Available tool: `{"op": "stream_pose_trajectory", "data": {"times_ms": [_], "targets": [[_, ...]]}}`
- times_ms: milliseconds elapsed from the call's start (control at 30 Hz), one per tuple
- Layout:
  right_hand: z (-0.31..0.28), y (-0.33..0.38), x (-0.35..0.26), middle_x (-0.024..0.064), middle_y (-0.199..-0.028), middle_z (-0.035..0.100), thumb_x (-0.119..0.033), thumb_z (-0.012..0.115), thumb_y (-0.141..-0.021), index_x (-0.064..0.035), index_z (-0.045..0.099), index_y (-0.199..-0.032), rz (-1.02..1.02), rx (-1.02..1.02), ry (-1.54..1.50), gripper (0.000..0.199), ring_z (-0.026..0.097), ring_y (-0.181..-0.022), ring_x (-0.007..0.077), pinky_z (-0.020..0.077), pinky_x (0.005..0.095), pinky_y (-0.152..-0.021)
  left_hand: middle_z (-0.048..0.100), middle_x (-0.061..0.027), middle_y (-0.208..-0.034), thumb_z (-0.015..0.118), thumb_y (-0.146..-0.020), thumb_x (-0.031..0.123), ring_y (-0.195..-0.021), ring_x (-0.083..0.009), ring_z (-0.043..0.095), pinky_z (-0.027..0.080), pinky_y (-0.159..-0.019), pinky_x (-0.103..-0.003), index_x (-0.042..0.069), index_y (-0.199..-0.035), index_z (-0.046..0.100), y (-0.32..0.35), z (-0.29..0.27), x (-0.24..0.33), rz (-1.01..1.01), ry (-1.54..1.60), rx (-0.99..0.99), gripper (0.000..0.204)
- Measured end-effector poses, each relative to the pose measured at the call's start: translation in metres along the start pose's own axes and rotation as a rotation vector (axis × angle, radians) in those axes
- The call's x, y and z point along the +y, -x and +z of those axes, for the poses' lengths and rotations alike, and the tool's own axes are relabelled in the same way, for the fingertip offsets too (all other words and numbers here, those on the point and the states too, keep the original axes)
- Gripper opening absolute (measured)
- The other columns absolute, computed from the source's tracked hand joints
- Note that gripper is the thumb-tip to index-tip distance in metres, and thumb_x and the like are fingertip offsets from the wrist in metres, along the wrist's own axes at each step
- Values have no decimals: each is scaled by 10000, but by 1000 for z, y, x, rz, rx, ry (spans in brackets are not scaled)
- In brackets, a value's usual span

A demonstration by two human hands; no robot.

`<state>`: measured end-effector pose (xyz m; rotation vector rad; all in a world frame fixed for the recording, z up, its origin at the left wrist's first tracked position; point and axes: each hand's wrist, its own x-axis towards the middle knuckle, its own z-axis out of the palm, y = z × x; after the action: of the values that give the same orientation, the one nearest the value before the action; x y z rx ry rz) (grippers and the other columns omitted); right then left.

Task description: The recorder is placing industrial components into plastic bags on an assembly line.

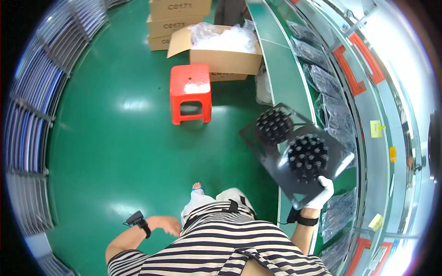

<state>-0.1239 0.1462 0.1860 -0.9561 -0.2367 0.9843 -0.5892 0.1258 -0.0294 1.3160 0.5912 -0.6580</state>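
My right hand (323, 193), in a white glove, grips the near edge of a glossy dark panel (279, 166). The panel is tilted over the edge of the green bench on my right. Two round black discs set with many short knobs, a far disc (274, 126) and a nearer disc (308, 157), sit on its face. My left hand (168, 225) is bare and hangs beside my waist, a little blurred. Its fingers look loosely curled, with nothing seen in them. Each wrist wears a black strap; a small black device (135, 218) sits on the left one.
The green bench (276, 55) runs along my right, with several clear plastic-wrapped packs (338, 214) lying behind its edge. Ahead stand a red stool (190, 76), an open carton (225, 61) of clear plastic and stacked cartons (177, 27). Racks (27, 133) of thin panels line the left.
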Motion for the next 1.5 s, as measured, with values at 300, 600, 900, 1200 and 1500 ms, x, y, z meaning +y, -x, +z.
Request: {"op": "stream_pose_trajectory", "data": {"times_ms": [300,600,900,1200,1500], "targets": [[29,-152,-17,90,-841,617,-181,588,-672,-27,571,-892,-313,221,-50,269,588,-785,236,460,336,-779,625,-120,-874,593,-814,301,-763,-182,557,477,-665,-353,63,-1027,599,-14,-88,3,51,251,347,319],[74,-351,-32,94,-913,640,-144,583,-703,-9,602,-936,-187,143,-59,271,608,-844,231,477,337,-801,619,-106,-924,603,-820,295,-792,-177,546,461,-682,-338,69,-1108,551,-3,-154,144,-232,399,1116,370],[39,-439,-46,128,-800,652,-147,544,-710,-29,637,-743,-495,206,72,154,628,-778,249,497,361,-802,637,-158,-1018,636,-824,198,-915,-268,615,454,-817,-346,28,-1179,459,24,-292,298,-243,389,980,431],[1,-395,-37,200,-781,643,-33,518,-708,25,605,-711,-734,385,207,105,635,-646,287,554,383,-658,598,-55,-958,570,-819,12,-862,-150,589,467,-730,-276,38,-1147,500,26,-438,287,-30,546,650,336],[40,-361,-38,190,-744,646,55,534,-733,66,609,-742,-880,545,373,76,636,-629,241,544,326,-618,556,-114,-1018,653,-769,58,-927,-212,568,486,-774,-328,40,-1141,522,16,-594,352,82,-78,429,395]]}}
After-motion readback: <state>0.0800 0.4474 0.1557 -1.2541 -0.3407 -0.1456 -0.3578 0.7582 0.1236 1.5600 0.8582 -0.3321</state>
